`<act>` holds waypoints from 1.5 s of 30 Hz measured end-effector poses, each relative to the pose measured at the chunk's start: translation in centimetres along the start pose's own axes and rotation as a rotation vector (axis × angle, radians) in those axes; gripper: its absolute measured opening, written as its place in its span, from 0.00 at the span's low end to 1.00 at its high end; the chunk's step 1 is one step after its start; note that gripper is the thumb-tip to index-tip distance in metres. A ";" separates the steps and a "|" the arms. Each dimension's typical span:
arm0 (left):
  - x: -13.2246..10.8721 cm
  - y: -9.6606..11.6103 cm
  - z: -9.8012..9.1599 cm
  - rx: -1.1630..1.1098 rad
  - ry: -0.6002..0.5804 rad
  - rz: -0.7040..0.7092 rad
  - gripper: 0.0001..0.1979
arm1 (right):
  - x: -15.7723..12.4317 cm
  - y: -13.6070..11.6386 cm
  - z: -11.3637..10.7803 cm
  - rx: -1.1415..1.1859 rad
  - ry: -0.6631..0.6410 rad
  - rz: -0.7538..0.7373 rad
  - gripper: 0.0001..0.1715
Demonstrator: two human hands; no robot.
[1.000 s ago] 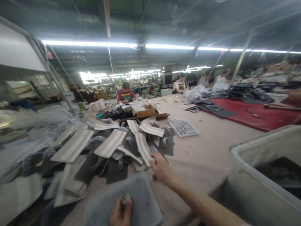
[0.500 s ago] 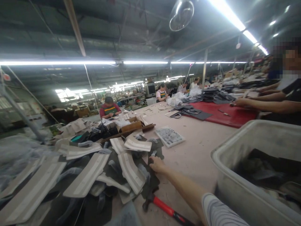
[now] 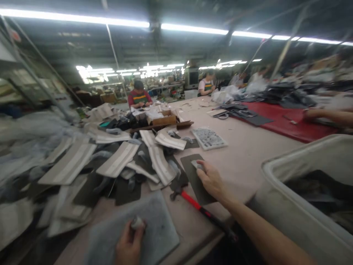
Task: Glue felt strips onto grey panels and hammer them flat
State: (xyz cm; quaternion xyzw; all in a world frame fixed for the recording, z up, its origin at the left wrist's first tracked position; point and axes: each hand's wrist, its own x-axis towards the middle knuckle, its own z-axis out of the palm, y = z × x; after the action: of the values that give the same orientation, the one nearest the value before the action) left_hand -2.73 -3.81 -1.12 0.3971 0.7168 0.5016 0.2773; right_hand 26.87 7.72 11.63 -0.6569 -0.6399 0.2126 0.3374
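Dark panel (image 3: 195,181) beneath the right grip (image 3: 211,180), tight around its pale handle (image 3: 196,164); small cylinder (image 3: 137,222) within the pinched left grip (image 3: 130,240).

2 bare hands show: the left hand (image 3: 130,241), slightly blurred, and the right hand (image 3: 211,179), narrowing at the wrist (image 3: 227,198) into a long, bare forearm (image 3: 257,222).

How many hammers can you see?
1: a red-and-black hammer, lying on the table between the grey slab and the dark panel under the right hand. Others may be hidden in the pile.
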 end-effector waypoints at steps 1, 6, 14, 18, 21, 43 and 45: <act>-0.1 -0.2 -0.4 -0.031 -0.062 0.011 0.24 | -2.3 -0.7 0.8 0.048 -0.042 -0.058 0.25; 0.3 -0.6 -0.6 -0.164 -0.037 0.047 0.24 | -12.3 -2.5 7.0 0.280 -0.189 -0.289 0.27; -0.4 -0.2 -0.6 -0.302 0.086 0.044 0.19 | -16.3 -0.3 12.0 0.250 -0.323 -0.105 0.29; -0.3 0.9 -0.1 -0.342 0.026 0.060 0.19 | -17.1 -0.5 11.4 0.333 -0.351 -0.031 0.28; 0.0 1.8 1.3 -0.400 -0.072 0.072 0.20 | -17.7 -0.7 11.6 0.368 -0.329 -0.010 0.27; 1.2 2.0 4.1 -0.331 -0.315 0.085 0.13 | -7.0 8.6 5.0 -0.543 -0.284 -0.122 0.20; 1.2 1.9 4.1 -0.320 -0.319 0.093 0.12 | -6.9 8.1 4.8 -0.559 -0.381 -0.104 0.16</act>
State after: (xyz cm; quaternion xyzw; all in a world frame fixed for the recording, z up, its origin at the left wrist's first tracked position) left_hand 0.43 -0.41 -0.69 0.4550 0.5560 0.5519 0.4233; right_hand 28.46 2.14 1.49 -0.6389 -0.7576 0.1303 0.0291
